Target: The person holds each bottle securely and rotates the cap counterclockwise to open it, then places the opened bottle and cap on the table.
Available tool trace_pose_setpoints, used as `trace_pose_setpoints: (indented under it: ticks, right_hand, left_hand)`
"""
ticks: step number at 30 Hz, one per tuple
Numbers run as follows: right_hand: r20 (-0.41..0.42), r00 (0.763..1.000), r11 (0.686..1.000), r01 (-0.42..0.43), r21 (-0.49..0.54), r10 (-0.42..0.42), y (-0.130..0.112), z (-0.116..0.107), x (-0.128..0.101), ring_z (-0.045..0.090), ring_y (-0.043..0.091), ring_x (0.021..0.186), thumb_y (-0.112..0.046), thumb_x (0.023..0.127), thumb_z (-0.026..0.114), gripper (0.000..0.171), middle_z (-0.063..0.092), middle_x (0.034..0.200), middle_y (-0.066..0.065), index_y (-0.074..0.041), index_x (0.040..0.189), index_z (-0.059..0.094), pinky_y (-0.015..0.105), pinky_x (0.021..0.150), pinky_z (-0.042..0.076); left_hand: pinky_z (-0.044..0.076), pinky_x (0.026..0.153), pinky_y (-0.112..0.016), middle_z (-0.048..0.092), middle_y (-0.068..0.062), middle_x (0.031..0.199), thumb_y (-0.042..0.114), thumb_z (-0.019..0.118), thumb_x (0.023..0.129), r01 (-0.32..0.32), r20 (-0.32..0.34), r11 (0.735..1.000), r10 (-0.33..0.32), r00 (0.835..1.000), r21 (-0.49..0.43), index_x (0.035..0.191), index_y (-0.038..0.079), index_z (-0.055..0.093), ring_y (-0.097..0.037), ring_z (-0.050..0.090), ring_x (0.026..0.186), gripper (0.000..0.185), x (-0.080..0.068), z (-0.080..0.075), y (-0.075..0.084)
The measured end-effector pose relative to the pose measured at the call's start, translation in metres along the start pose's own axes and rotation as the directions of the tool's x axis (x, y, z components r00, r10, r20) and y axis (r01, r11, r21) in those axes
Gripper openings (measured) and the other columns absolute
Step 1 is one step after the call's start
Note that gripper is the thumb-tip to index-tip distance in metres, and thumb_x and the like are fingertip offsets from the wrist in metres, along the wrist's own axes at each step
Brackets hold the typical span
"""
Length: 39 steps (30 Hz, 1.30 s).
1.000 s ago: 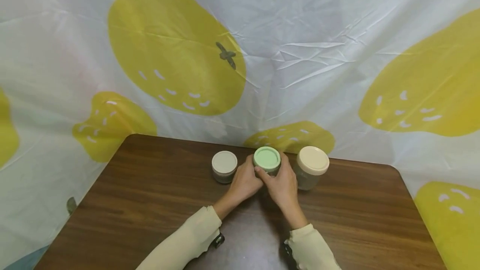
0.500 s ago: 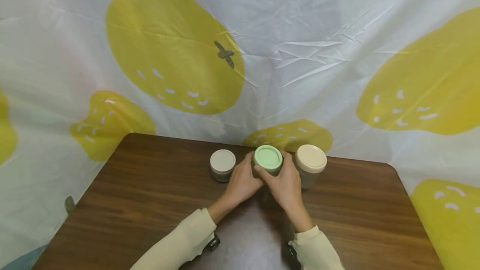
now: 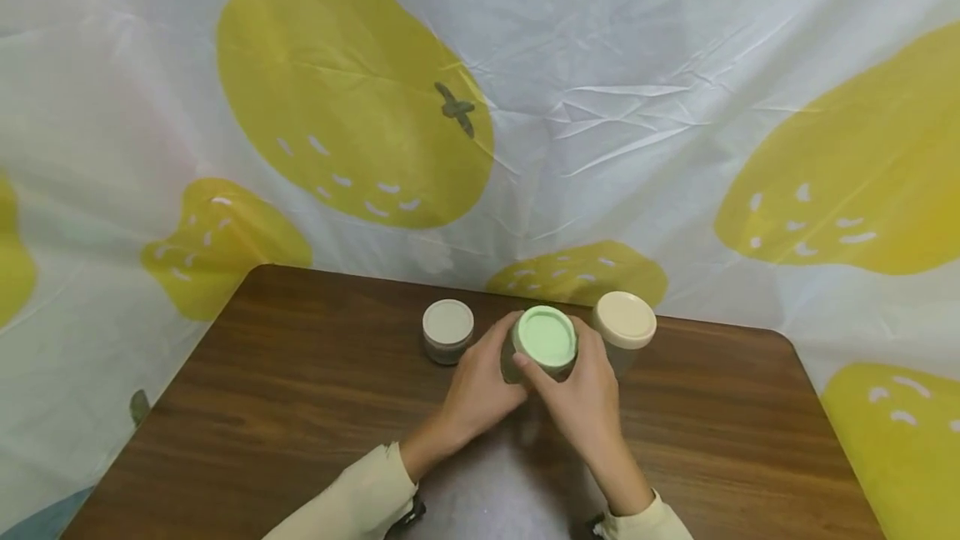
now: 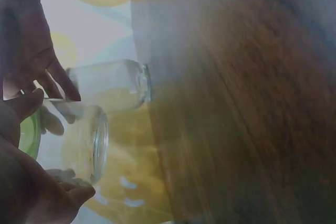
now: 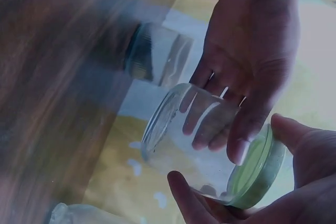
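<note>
Two hands on one jar: the green-lidded jar (image 3: 545, 340) is off the far part of the table (image 3: 315, 373), nearer the person than it was a second ago and raised. Both wrist views put its base above the far edge with no support under it. My read: the jar is now fully hand-carried, so grip matters more than where it stood.

Left hand (image 3: 480, 386) wraps the left side; its fingers show through the glass. Right hand (image 3: 587, 390) takes the right side, thumb at the lid rim, fingertips on the glass body. Both curled round it, neither spread flat.

Location: mid-scene, between the white-lidded jar (image 3: 447, 323) at left and the cream-lidded jar (image 3: 625, 321) at right, slightly nearer than both. Those two stand upright on the table, seemingly where they were.

Looks: clear glass body (image 4: 73, 145), short cylinder, thick base edge, no contents visible. Pale green lid (image 5: 265, 177), raised rim, seated on top; can't tell how tight. Jar tilts a bit, exact lean unclear. Smooth glass, probably slippery; two-handed hold looks sensible.
</note>
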State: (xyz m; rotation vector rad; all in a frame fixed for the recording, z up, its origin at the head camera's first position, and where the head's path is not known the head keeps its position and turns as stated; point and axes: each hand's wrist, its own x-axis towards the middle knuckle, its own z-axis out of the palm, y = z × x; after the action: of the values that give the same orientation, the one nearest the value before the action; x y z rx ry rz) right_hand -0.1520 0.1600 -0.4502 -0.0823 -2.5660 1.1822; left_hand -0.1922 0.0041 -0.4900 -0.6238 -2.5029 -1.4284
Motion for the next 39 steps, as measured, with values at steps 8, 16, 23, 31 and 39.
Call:
trace_pose_setpoints:
  ticks: [8, 16, 23, 31, 39]
  right_hand:
    - [-0.041, 0.998, 0.998, -0.034, 0.046, 0.036, -0.007, -0.017, -0.028, 0.062, 0.03, 0.128, -0.046, 0.081, 0.091, 0.086, 0.059, 0.141, 0.009, -0.012, 0.148, 0.049, 0.052, 0.1, 0.051]
    - [-0.044, 0.994, 0.992, -0.092, 0.087, 0.096, -0.013, -0.032, -0.056, 0.058, 0.016, 0.117, -0.04, 0.083, 0.091, 0.083, 0.057, 0.14, 0.003, -0.015, 0.15, 0.048, 0.032, 0.091, 0.055]
    - [-0.007, 0.994, 0.992, -0.111, 0.064, 0.112, -0.014, -0.042, -0.073, 0.054, 0.006, 0.117, -0.035, 0.082, 0.092, 0.082, 0.057, 0.141, -0.001, -0.016, 0.149, 0.049, 0.024, 0.088, 0.055]
    - [0.055, 0.99, 0.979, -0.136, 0.152, 0.13, -0.011, -0.047, -0.096, 0.058, 0.016, 0.118, -0.029, 0.08, 0.094, 0.078, 0.059, 0.138, 0.004, -0.014, 0.143, 0.051, 0.031, 0.079, 0.062]
    - [0.062, 0.982, 0.981, -0.18, 0.075, 0.176, -0.004, -0.047, -0.109, 0.058, 0.011, 0.112, -0.033, 0.075, 0.096, 0.078, 0.066, 0.133, 0.004, -0.016, 0.139, 0.056, 0.028, 0.084, 0.059]
  left_hand:
    - [0.056, 0.11, -0.045, 0.058, -0.013, 0.156, 0.016, 0.085, 0.072, -0.174, 0.017, 0.98, 0.174, 0.985, 0.092, 0.156, 0.012, 0.047, -0.029, 0.059, 0.143, 0.092, -0.012, -0.005, 0.017]
    - [0.046, 0.121, -0.04, 0.056, -0.01, 0.157, 0.025, 0.09, 0.072, -0.298, 0.069, 0.941, 0.291, 0.954, 0.162, 0.157, 0.011, 0.046, -0.026, 0.054, 0.147, 0.097, -0.025, -0.009, 0.027]
    - [0.04, 0.125, -0.038, 0.059, -0.013, 0.154, 0.035, 0.088, 0.077, -0.362, 0.138, 0.916, 0.341, 0.93, 0.171, 0.156, 0.008, 0.046, -0.025, 0.054, 0.148, 0.093, -0.041, -0.016, 0.04]
    - [0.052, 0.115, -0.035, 0.058, -0.003, 0.155, 0.035, 0.091, 0.077, -0.342, 0.209, 0.932, 0.313, 0.927, 0.121, 0.16, 0.012, 0.041, -0.019, 0.06, 0.14, 0.099, -0.066, -0.021, 0.043]
    - [0.056, 0.108, -0.032, 0.063, -0.001, 0.147, 0.046, 0.089, 0.08, -0.363, 0.237, 0.919, 0.323, 0.916, 0.151, 0.157, 0.012, 0.044, -0.014, 0.066, 0.13, 0.095, -0.082, -0.019, 0.04]
